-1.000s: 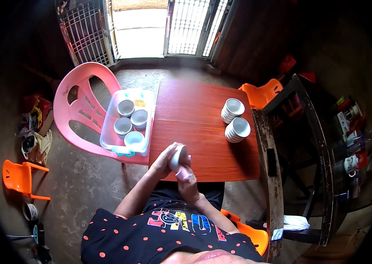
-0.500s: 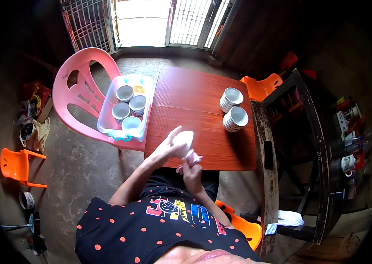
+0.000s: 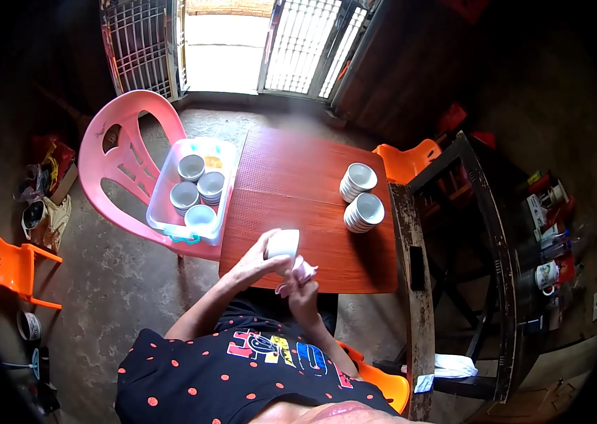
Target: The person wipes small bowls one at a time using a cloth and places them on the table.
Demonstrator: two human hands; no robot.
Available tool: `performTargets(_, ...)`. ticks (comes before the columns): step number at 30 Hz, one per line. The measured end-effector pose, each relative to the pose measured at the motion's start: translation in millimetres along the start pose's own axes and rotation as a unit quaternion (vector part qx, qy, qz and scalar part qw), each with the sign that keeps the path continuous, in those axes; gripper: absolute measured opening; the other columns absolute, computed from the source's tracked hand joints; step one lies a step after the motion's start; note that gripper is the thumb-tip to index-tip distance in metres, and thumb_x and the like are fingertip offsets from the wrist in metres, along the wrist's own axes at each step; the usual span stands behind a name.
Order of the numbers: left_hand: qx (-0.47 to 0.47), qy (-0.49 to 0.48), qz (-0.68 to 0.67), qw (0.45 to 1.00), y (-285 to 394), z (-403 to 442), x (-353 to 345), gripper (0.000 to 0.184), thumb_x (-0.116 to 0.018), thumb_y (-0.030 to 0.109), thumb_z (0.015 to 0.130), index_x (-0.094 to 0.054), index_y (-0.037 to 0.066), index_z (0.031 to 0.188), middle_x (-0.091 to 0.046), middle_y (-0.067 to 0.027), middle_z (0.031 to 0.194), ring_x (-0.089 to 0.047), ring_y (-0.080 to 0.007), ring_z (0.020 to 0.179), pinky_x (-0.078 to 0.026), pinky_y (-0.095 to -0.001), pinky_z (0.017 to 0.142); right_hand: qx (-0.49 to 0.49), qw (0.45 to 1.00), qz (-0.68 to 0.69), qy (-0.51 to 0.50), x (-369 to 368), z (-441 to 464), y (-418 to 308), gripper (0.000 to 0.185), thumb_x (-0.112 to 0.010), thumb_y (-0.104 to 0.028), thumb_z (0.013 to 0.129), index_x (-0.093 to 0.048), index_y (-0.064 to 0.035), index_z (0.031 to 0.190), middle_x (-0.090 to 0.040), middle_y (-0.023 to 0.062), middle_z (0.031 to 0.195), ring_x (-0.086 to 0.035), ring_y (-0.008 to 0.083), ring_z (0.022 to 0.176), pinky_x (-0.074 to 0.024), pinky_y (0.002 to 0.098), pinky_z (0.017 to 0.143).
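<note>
The white bowl (image 3: 283, 243) is in the person's left hand (image 3: 252, 267), held up over the near edge of the red-brown table (image 3: 291, 180). Just beside its lower right side is a pale pink cloth (image 3: 303, 271); whether the 2 touch is hard to tell.

What could go wrong, as a judgement: the bowl looks smooth and seems held by 1 hand alone, so a push from the cloth side might twist it loose. Near the edge, a slip could end on the floor (image 3: 122, 311) — a hard surface, likely to chip it.

The left hand is partly curled, no wider than the bowl's side, with the thumb along the near face. The right hand (image 3: 303, 295) is closed around the bunched cloth, its fingers drawn in.

Farther out, 2 stacks of bowls (image 3: 363, 213) stand near the table's right side. Opposite — just beyond the left edge — a clear plastic bin (image 3: 155, 209) with 4 visible bowl tops sits on a pink chair (image 3: 92, 166).
</note>
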State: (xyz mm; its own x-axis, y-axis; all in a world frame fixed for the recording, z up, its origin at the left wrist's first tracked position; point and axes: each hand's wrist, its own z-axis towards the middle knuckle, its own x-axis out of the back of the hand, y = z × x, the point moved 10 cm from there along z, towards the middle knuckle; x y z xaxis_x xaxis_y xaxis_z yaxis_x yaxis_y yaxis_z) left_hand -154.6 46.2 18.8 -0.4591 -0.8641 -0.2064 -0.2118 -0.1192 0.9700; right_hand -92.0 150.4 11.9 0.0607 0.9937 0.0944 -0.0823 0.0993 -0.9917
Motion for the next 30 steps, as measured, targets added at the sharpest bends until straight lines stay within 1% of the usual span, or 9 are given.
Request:
performTargets(4, -0.222, 0.062, 0.026, 0.973, 49, -12, 12, 0.07, -0.073, 0.028, 0.072, -0.045, 0.005, 0.132, -0.055, -0.0135, 0.12, -0.055, -0.0215, 0.108, -0.044, -0.0342, 0.094, -0.004, 0.979, 0.185, -0.086, -25, -5, -20, 0.025, -0.042, -0.012, 0.098, -0.057, 0.002, 0.082, -0.058, 0.0071, 0.057, -0.058, 0.0141, 0.053, -0.0455, 0.0246, 0.052)
performTargets(5, -0.232, 0.087, 0.06, 0.967, 53, -14, 17, 0.055, -0.07, 0.024, 0.073, -0.055, 0.003, 0.121, -0.062, -0.0112, 0.108, -0.059, -0.0192, 0.101, -0.046, -0.0319, 0.09, 0.003, 0.989, 0.098, -0.107, -30, -7, -4, 0.017, -0.052, -0.011, 0.093, -0.057, 0.0039, 0.1, -0.062, 0.0061, 0.072, -0.061, 0.0115, 0.065, -0.0484, 0.0238, 0.06)
performTargets(8, -0.002, 0.048, -0.182, 0.982, 14, -6, 13, 0.043, -0.065, 0.023, 0.078, -0.058, 0.0, 0.113, -0.064, -0.0148, 0.102, -0.063, -0.02, 0.09, -0.053, -0.0344, 0.079, 0.152, 0.942, -0.209, -0.215, -51, -13, -20, 0.031, -0.055, -0.001, 0.083, -0.052, 0.001, 0.114, -0.059, 0.0163, 0.094, -0.06, 0.0305, 0.087, -0.0487, 0.0382, 0.077)
performTargets(10, 0.004, 0.032, -0.259, 0.965, 1, -2, 12, 0.039, -0.059, 0.023, 0.081, -0.056, -0.002, 0.111, -0.065, -0.0155, 0.095, -0.065, -0.0234, 0.084, -0.055, -0.0366, 0.073, 0.217, 0.901, -0.319, -0.201, -55, -15, -34, 0.037, -0.055, 0.001, 0.08, -0.05, 0.0001, 0.116, -0.056, 0.0206, 0.103, -0.056, 0.0383, 0.097, -0.046, 0.0444, 0.083)
performTargets(14, 0.136, 0.031, -0.408, 0.903, -46, -3, -3, 0.035, -0.054, 0.029, 0.086, -0.057, 0.0, 0.104, -0.065, -0.0132, 0.086, -0.064, -0.0224, 0.073, -0.054, -0.0348, 0.066, 0.229, 0.927, -0.189, -0.229, -51, -23, -35, 0.029, -0.053, -0.001, 0.08, -0.053, 0.001, 0.109, -0.058, 0.0215, 0.092, -0.059, 0.0375, 0.086, -0.0476, 0.0439, 0.076)
performTargets(20, 0.15, -0.023, -0.364, 0.919, -49, -2, -11, 0.038, -0.05, 0.032, 0.087, -0.06, -0.003, 0.1, -0.066, -0.0171, 0.089, -0.065, -0.0255, 0.077, -0.053, -0.0369, 0.073, 0.267, 0.858, -0.386, -0.207, -56, -13, -40, 0.025, -0.053, -0.001, 0.079, -0.053, 0.0033, 0.104, -0.058, 0.0234, 0.089, -0.06, 0.0356, 0.082, -0.0497, 0.0419, 0.075)
performTargets(23, 0.16, 0.02, -0.365, 0.917, -55, -1, 0, 0.038, -0.052, 0.031, 0.086, -0.059, -0.003, 0.099, -0.065, -0.0173, 0.088, -0.065, -0.0265, 0.077, -0.054, -0.039, 0.074, 0.214, 0.902, -0.261, -0.27, -56, -18, -25, 0.023, -0.052, -0.001, 0.082, -0.053, 0.0024, 0.105, -0.058, 0.023, 0.091, -0.06, 0.0363, 0.083, -0.0498, 0.0416, 0.075)
performTargets(24, 0.154, 0.046, -0.358, 0.92, -54, -1, 4, 0.04, -0.052, 0.037, 0.087, -0.057, -0.002, 0.097, -0.065, -0.0168, 0.082, -0.065, -0.0219, 0.062, -0.054, -0.0308, 0.051, 0.206, 0.912, -0.232, -0.268, -52, -18, -23, 0.023, -0.051, -0.001, 0.083, -0.053, 0.0021, 0.106, -0.058, 0.0229, 0.091, -0.06, 0.0366, 0.084, -0.0498, 0.0415, 0.076)
performTargets(30, 0.126, -0.009, -0.357, 0.925, -38, 6, -13, 0.038, -0.05, 0.034, 0.088, -0.058, 0.0, 0.101, -0.065, -0.0165, 0.087, -0.065, -0.024, 0.074, -0.054, -0.0353, 0.065, 0.229, 0.896, -0.287, -0.249, -46, -11, -32, 0.026, -0.051, 0.0, 0.083, -0.053, 0.0015, 0.109, -0.059, 0.0228, 0.093, -0.06, 0.0372, 0.085, -0.0496, 0.0414, 0.075)
